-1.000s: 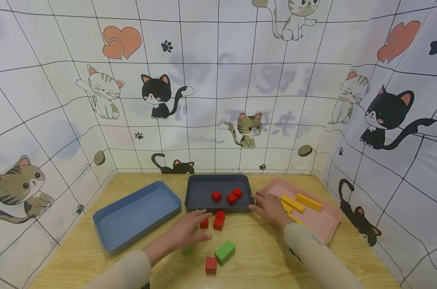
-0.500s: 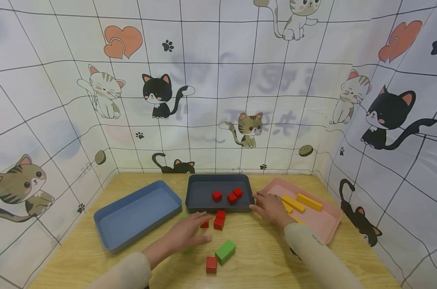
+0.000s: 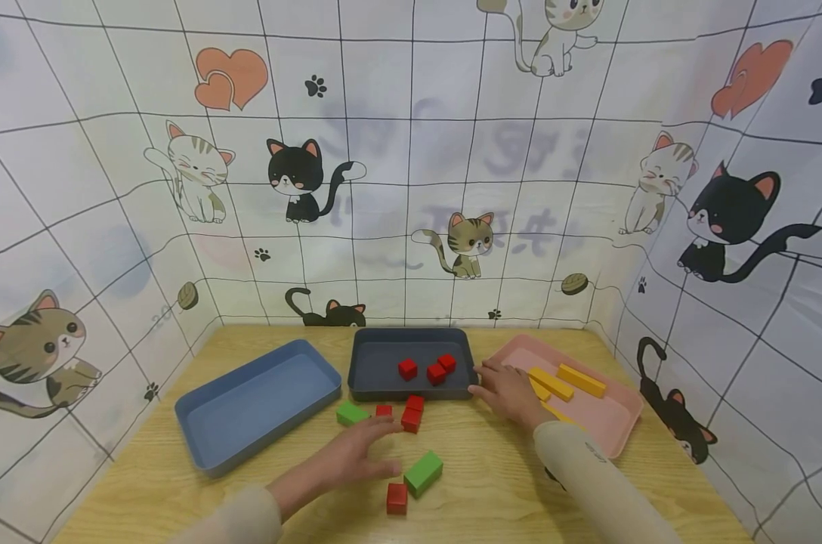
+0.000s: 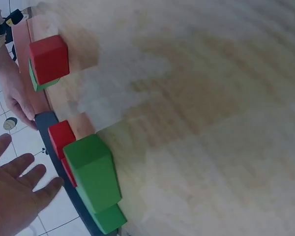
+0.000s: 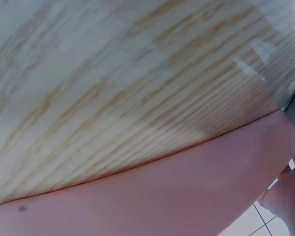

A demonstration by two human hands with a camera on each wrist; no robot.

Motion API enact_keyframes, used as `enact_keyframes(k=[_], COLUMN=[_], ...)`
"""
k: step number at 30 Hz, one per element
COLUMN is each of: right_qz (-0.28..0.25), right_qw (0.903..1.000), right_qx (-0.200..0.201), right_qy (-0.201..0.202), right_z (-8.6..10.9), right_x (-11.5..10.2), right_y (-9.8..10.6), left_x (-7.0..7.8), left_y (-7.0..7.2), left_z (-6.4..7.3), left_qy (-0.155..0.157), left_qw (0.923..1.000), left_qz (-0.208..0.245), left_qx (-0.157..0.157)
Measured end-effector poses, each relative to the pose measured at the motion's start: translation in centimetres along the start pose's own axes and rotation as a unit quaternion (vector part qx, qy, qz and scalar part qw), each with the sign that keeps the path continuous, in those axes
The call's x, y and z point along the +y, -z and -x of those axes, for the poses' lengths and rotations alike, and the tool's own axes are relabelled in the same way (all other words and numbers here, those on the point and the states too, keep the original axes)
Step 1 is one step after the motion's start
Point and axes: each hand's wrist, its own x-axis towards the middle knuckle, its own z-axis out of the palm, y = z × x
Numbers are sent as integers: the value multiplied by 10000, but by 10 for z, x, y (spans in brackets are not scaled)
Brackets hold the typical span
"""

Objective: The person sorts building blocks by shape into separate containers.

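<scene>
In the head view my left hand (image 3: 350, 457) hovers over the table with fingers extended and holds nothing. Just beyond it lie a green block (image 3: 352, 413) and a red cube (image 3: 384, 411), partly covered by the fingers. Two more red cubes (image 3: 412, 418) sit beside them. Right of the thumb are another green block (image 3: 424, 474) and a lone red cube (image 3: 397, 499). The left wrist view shows a large green block (image 4: 93, 172) near the spread fingers. My right hand (image 3: 509, 393) lies loosely over the pink tray's left side, fingertips by the dark tray's corner, gripping nothing visible.
A dark tray (image 3: 377, 387) at the back holds three red cubes (image 3: 437, 373). The pink tray (image 3: 625, 423) on the right contains several yellow bars (image 3: 581, 380). A blue tray (image 3: 248, 408) stands at the left. Cat-patterned cloth walls (image 3: 384, 166) enclose the table.
My left hand has drawn slightly back toward me, uncovering the green block near the dark tray. The right hand stays in place, and the visible blocks have not moved.
</scene>
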Motion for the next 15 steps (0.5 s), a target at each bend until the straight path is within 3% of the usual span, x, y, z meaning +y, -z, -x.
enact_keyframes(k=[5, 9, 15], right_qz=[13, -22, -3], right_qw=[10000, 10000, 10000], right_qx=[10, -29, -63], right_qy=[12, -41, -75], right_z=[0, 1, 0], right_x=[0, -1, -2], right_y=[0, 0, 1], left_x=[-2, -5, -5], left_y=[-4, -10, -17], left_z=[5, 9, 15], left_qy=[45, -55, 73], left_qw=[9988, 9985, 9979], left_qz=[438, 474, 520], left_qx=[-195, -274, -375])
